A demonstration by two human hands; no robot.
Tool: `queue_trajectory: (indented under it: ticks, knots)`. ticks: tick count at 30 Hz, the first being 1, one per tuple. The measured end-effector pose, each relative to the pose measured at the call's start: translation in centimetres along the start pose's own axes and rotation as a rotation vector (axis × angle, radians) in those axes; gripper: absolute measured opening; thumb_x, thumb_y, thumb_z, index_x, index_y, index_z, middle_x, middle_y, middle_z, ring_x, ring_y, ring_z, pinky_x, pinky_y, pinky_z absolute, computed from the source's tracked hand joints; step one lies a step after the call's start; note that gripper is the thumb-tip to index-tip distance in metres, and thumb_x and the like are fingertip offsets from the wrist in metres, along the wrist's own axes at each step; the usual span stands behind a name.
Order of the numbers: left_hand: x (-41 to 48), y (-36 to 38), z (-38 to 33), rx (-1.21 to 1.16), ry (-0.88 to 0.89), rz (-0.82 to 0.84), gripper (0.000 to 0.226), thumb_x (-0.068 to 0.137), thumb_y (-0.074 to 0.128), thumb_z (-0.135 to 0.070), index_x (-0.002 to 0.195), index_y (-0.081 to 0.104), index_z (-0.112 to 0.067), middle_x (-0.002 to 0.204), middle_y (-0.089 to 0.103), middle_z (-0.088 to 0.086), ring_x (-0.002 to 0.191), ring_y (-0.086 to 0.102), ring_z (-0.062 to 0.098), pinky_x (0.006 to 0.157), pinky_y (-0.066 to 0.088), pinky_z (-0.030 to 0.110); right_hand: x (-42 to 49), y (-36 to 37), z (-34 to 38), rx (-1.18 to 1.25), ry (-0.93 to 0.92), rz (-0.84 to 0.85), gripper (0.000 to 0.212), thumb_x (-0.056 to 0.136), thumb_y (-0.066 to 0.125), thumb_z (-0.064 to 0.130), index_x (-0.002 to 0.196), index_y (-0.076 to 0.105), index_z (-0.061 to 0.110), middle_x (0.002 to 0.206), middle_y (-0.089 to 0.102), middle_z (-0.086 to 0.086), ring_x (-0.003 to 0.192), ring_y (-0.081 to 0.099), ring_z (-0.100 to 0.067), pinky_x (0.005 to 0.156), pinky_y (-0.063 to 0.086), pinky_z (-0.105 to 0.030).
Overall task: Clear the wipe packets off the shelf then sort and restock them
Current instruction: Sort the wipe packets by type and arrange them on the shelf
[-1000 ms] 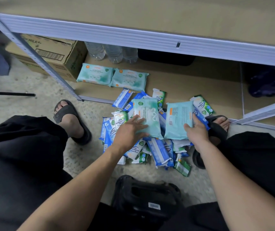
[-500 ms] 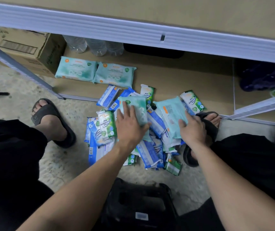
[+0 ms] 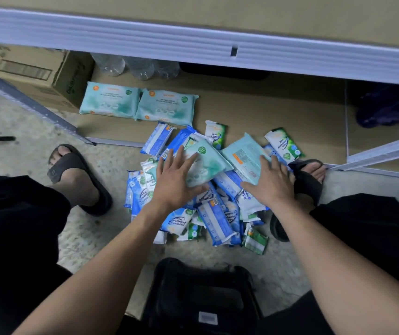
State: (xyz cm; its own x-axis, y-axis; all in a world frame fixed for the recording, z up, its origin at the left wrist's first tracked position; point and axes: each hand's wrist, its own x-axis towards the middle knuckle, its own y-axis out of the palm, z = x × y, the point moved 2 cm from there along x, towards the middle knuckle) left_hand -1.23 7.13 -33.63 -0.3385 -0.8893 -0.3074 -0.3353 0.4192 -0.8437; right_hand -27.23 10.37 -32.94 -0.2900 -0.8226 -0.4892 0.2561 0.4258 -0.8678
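Note:
A heap of small blue, white and green wipe packets (image 3: pixel 220 221) lies on the floor at the bottom shelf's (image 3: pixel 266 117) front edge. On top of the heap lie two large teal packets. My left hand (image 3: pixel 176 180) grips the left teal packet (image 3: pixel 205 160), fingers over its top and thumb under its near edge. My right hand (image 3: pixel 269 182) holds the right teal packet (image 3: pixel 244 155), which lies back side up, by its near right corner. Two more large teal packets (image 3: pixel 138 103) lie flat side by side on the shelf at the back left.
A cardboard box (image 3: pixel 36 73) stands at the shelf's left end, with clear bottles (image 3: pixel 140 67) and a dark tray behind. A grey upright (image 3: pixel 29 105) slants on the left. My sandalled feet (image 3: pixel 77 175) flank the heap. A black stool (image 3: pixel 203 296) sits below me.
Both hands have closed round the two large teal packets and lifted their near edges, tilting them on the heap. The view has shifted left and closer.

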Motion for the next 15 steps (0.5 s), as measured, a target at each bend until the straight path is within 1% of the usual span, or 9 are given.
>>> queue_trajectory:
  ticks: [2,5,7,8,9,11,12,13,15]
  knots:
    - [0.0,0.1,0.3,0.021,-0.006,0.008,0.091,0.081,0.059,-0.074,0.157,0.02,-0.042,0.169,0.002,-0.001,0.155,-0.005,0.025,0.124,-0.004,0.049,0.0,-0.2,-0.4,-0.013,-0.024,-0.012,0.098,0.08,0.068,0.066,0.156,0.024,0.022,0.161,0.024,-0.011,0.143,0.029,-0.035,0.114,0.026,-0.049]
    - [0.0,-0.2,0.6,0.023,-0.005,0.058,0.092,0.081,0.059,-0.072,0.157,0.016,-0.044,0.168,0.0,-0.003,0.155,-0.006,0.025,0.124,-0.003,0.05,0.5,-1.3,-1.0,0.044,-0.051,0.049,0.091,0.082,0.065,0.065,0.156,0.028,0.028,0.16,0.032,-0.007,0.14,0.036,-0.035,0.111,0.035,-0.047]
    - [0.1,-0.5,0.8,0.012,0.004,0.077,0.092,0.081,0.061,-0.071,0.157,0.017,-0.045,0.168,-0.001,-0.004,0.155,-0.005,0.025,0.124,-0.002,0.051,0.8,-2.1,-1.8,0.208,-0.058,0.111,0.083,0.083,0.066,0.063,0.155,0.032,0.037,0.159,0.037,-0.003,0.142,0.038,-0.03,0.112,0.038,-0.043]
    - [0.2,-0.6,0.8,0.007,0.007,0.091,0.092,0.08,0.062,-0.071,0.156,0.017,-0.046,0.168,-0.001,-0.004,0.155,-0.005,0.025,0.124,-0.002,0.052,0.8,-2.6,-2.3,0.319,-0.051,0.14,0.078,0.084,0.068,0.06,0.152,0.036,0.042,0.157,0.04,0.001,0.141,0.04,-0.024,0.112,0.038,-0.038]
    - [0.3,-0.7,0.9,0.002,0.008,0.104,0.092,0.08,0.062,-0.071,0.156,0.017,-0.046,0.168,-0.001,-0.005,0.155,-0.006,0.025,0.124,-0.002,0.052,0.7,-2.9,-2.8,0.427,-0.046,0.163,0.073,0.085,0.07,0.057,0.15,0.039,0.045,0.155,0.044,0.006,0.139,0.043,-0.018,0.11,0.039,-0.032]
    - [0.5,-0.8,1.1,-0.01,0.009,0.12,0.092,0.078,0.062,-0.072,0.155,0.018,-0.047,0.168,-0.001,-0.005,0.155,-0.006,0.024,0.124,-0.002,0.052,0.5,-3.7,-3.4,0.558,-0.062,0.213,0.064,0.087,0.071,0.049,0.146,0.046,0.045,0.147,0.049,0.014,0.13,0.048,-0.008,0.1,0.038,-0.022]
    - [0.6,-0.9,1.1,-0.016,0.008,0.123,0.092,0.078,0.062,-0.072,0.155,0.018,-0.047,0.168,0.0,-0.005,0.155,-0.005,0.024,0.124,-0.002,0.052,0.6,-3.9,-3.9,0.605,-0.065,0.237,0.061,0.089,0.071,0.045,0.145,0.047,0.043,0.142,0.05,0.017,0.126,0.05,-0.006,0.098,0.037,-0.02]
    - [0.6,-0.9,1.1,-0.024,0.006,0.125,0.092,0.078,0.062,-0.072,0.155,0.018,-0.047,0.168,0.0,-0.005,0.155,-0.005,0.024,0.124,-0.003,0.052,0.7,-4.0,-4.4,0.655,-0.056,0.258,0.058,0.091,0.071,0.041,0.145,0.049,0.04,0.139,0.052,0.019,0.125,0.051,-0.005,0.099,0.037,-0.019]
    - [0.6,-0.8,1.1,-0.033,0.004,0.125,0.092,0.078,0.063,-0.071,0.155,0.019,-0.047,0.168,0.0,-0.006,0.155,-0.005,0.024,0.124,-0.003,0.051,0.9,-4.5,-5.5,0.719,-0.005,0.261,0.052,0.091,0.071,0.038,0.141,0.055,0.038,0.133,0.055,0.019,0.124,0.054,-0.006,0.107,0.038,-0.023]
